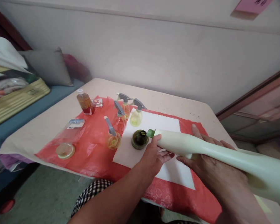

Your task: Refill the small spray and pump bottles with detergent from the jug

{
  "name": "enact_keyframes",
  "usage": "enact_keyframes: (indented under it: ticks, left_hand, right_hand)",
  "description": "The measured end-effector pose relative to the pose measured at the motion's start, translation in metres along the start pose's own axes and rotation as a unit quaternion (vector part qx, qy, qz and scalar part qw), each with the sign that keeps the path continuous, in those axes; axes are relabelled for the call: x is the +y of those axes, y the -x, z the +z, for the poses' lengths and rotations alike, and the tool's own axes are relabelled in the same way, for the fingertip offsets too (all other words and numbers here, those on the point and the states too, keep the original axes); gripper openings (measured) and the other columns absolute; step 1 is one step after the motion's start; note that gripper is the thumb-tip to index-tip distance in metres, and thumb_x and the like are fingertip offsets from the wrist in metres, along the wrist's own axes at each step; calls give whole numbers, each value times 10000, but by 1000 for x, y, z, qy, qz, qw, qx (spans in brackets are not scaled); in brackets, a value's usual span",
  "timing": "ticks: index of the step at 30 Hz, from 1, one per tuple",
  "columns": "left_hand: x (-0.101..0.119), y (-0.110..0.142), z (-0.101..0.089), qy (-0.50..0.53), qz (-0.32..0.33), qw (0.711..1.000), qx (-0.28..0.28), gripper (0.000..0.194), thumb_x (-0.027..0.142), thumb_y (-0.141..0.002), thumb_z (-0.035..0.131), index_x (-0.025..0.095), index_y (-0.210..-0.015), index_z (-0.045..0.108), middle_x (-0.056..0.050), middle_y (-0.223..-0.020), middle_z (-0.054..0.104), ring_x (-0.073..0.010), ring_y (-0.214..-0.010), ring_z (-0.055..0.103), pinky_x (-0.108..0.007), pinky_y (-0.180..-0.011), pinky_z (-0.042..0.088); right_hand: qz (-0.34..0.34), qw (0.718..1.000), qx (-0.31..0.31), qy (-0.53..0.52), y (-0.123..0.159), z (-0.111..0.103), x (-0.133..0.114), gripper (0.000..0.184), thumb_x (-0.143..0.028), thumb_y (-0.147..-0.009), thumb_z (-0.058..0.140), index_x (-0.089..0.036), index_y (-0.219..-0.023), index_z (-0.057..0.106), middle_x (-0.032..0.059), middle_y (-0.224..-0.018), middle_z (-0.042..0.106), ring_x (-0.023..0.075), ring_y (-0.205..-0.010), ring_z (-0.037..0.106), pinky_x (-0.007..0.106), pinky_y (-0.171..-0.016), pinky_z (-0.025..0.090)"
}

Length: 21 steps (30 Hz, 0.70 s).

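A pale green, long, smooth object (177, 140) with a slim neck lies across both my hands; its exact kind is unclear. My left hand (155, 157) holds it near its left end, thumb on the end. From below, my right hand (207, 161) supports its middle, fingers and thumb on either side. A curved green tip (150, 133) sticks out of the end, just over the rim of a round dark green vessel (140, 140). That vessel stands on a white sheet (123, 157). Beside it is a small clear bottle (136, 119) with a grey spray head.
More spray bottles with grey heads (113, 140) stand to the left. Further left are a capped amber bottle (85, 102), a plastic packet (76, 123) and a round shallow dish (65, 151). Red plastic sheeting (93, 149) covers part of the table; a wall (154, 53) rises behind.
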State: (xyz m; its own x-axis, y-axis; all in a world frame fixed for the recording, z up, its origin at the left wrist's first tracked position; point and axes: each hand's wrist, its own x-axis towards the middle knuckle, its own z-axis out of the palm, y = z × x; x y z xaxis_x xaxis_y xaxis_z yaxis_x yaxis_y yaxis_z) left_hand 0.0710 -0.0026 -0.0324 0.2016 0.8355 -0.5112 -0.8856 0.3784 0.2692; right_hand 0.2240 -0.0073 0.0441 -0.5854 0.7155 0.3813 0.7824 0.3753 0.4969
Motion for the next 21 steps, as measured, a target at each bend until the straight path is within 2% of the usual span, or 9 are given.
enact_keyframes:
  ticks: [13, 21]
  left_hand:
    - [-1, -1, -2, 5, -2, 1000, -4, 439, 413, -824, 644, 130, -1158, 597, -149, -1119, 631, -250, -889, 677, -385, -814, 572]
    - [0, -2, -1, 4, 0, 1000, 4, 421, 412, -832, 628, 138, -1150, 594, -136, -1087, 633, -242, -863, 677, -381, -789, 580]
  right_hand:
    - [0, 1000, -7, -8, -1, 0, -1, 888, -520, -927, 545, -92, -1574, 114, 165, -1089, 663, 300, -907, 591, 442, -857, 422]
    - [4, 1000, 8, -8, -2, -1, -1, 878, -520, -924, 540, -94, -1571, 126, 161, -1078, 672, 292, -884, 597, 429, -862, 423]
